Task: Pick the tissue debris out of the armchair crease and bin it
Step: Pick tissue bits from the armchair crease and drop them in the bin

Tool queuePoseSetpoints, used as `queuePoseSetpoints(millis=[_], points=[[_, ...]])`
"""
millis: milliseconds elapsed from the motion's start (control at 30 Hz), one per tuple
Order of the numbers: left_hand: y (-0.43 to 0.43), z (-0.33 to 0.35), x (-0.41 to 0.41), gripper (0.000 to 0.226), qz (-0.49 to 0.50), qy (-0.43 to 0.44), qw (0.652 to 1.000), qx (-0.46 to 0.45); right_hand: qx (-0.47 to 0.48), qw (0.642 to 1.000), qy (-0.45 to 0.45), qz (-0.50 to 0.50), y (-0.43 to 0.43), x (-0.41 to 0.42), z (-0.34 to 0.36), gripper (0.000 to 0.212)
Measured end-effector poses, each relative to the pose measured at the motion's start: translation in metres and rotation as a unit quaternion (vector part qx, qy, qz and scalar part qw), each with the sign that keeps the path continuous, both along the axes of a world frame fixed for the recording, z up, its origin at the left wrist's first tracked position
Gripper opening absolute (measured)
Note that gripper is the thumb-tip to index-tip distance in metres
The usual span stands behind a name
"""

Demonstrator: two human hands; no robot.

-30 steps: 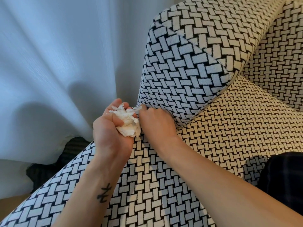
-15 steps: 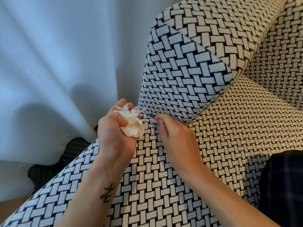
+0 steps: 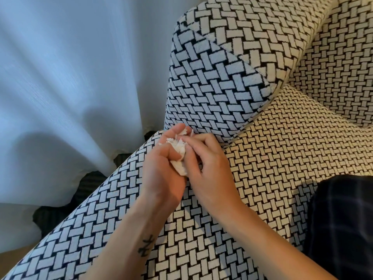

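Two hands meet just above the near end of the crease [image 3: 248,122], where the armrest [image 3: 212,81] of the armchair [image 3: 121,229] runs into the seat [image 3: 292,158]. Left hand [image 3: 161,172], tattoo [image 3: 145,246] on its forearm, is cupped palm up with fingers curled round a crumpled white tissue wad [image 3: 178,158], gripping it. Right hand [image 3: 210,172] has curled fingers, and its fingertips [image 3: 182,140] pinch at the top of the same wad, likely tucking a picked scrap in. So the tissue is off the chair, held between both hands, not in the crease. Step in hand, as I read it: collecting, with loose bits packed into one ball. The stretch of crease that shows looks free of white scraps, but the part under the hands is hidden, so I can't tell if it is fully cleared. No bin in view. Next move probably calls for one check along the crease, then closing the left fingers tight so no crumbs drop, and carrying the wad off to the bin. Curtain [image 3: 70,77] hangs left of the chair, and a dark checked trouser leg [image 3: 343,219] sits at right.
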State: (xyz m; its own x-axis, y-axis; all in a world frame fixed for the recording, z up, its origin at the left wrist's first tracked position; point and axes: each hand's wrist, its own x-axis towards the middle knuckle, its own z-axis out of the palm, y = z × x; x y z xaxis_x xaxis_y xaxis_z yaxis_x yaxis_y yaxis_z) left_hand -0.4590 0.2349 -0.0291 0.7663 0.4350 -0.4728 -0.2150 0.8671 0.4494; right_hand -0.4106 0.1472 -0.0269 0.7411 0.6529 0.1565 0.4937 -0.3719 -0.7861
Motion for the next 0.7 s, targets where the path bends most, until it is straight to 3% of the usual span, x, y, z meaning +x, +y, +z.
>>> queuePoseSetpoints(millis=[133,300,567,700], points=[[-0.004,-0.009,0.003,0.063,-0.034,-0.014,0.999,0.005,-0.063,0.995,0.064,0.047,-0.019,0.003,0.015,0.041],[0.000,-0.015,0.003,0.068,-0.089,-0.105,0.989,-0.050,-0.154,0.959,0.208,0.117,-0.040,0.005,0.025,0.059],[-0.067,0.007,-0.013,0.070,-0.005,-0.055,0.998,-0.028,-0.182,0.933,0.263,0.164,-0.079,0.001,0.049,0.049],[-0.108,0.022,-0.006,0.069,0.019,-0.087,0.995,-0.042,-0.132,0.953,0.245,0.117,-0.115,0.012,0.071,0.043]])
